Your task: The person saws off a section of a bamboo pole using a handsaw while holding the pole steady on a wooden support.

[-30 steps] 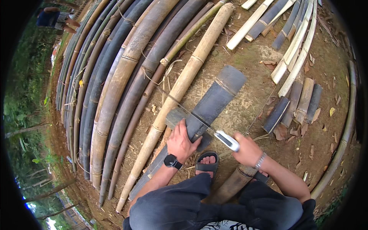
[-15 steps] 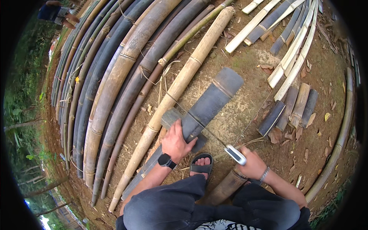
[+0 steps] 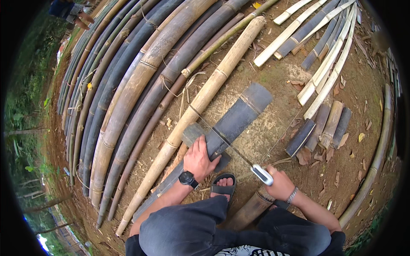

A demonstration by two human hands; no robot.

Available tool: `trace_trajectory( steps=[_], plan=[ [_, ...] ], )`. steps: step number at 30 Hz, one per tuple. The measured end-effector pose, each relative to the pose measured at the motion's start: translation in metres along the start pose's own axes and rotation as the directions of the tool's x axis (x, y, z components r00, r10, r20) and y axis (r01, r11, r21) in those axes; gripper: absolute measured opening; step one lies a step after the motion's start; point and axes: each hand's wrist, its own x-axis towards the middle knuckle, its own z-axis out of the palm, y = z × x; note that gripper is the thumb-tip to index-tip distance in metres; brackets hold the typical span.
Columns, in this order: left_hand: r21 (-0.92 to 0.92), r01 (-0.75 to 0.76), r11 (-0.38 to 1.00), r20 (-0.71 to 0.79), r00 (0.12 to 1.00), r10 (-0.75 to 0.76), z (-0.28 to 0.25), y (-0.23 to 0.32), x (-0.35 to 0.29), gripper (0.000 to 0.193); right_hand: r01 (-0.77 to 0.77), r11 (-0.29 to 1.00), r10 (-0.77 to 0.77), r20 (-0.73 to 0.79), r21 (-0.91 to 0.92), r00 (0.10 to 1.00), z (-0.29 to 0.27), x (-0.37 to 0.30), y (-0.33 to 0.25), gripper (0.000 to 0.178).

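Note:
My left hand (image 3: 198, 160) presses down on a thick dark bamboo pole (image 3: 239, 121), thumb spread along its near side and fingers over its top. Beneath the pole a shorter bamboo piece (image 3: 192, 133) lies crosswise. In my right hand (image 3: 280, 184) is a hand saw (image 3: 261, 175), gripped by its white and grey handle. Its thin blade runs up and left across the pole, just beyond my left fingers. Whether the teeth have cut into the bamboo, I cannot tell. A sandalled foot (image 3: 223, 186) rests beside the pole.
Long bamboo poles (image 3: 124, 94) lie in rows on the left, a pale pole (image 3: 213, 85) nearest. Split strips (image 3: 329, 70) fan out at upper right, above several short bamboo pieces (image 3: 333, 121). A brown bamboo length (image 3: 247, 211) lies between my legs. Another person (image 3: 70, 13) is at far upper left.
The view has shifted slightly. The saw stays across the pole at about the same place, and both hands keep their holds.

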Motion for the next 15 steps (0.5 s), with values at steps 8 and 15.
trace_trajectory(
  steps=[8, 15],
  plan=[
    [-0.06, 0.058, 0.996, 0.062, 0.997, -0.055, -0.004, -0.008, 0.003, 0.091, -0.067, 0.998, 0.066, 0.043, 0.005, 0.997, -0.007, 0.031, -0.032, 0.031],
    [-0.064, -0.007, 0.998, -0.004, 1.0, 0.007, 0.004, 0.001, 0.001, 0.089, -0.042, 0.999, 0.042, 0.058, 0.002, 0.997, -0.002, 0.057, -0.039, 0.035]
  ],
)
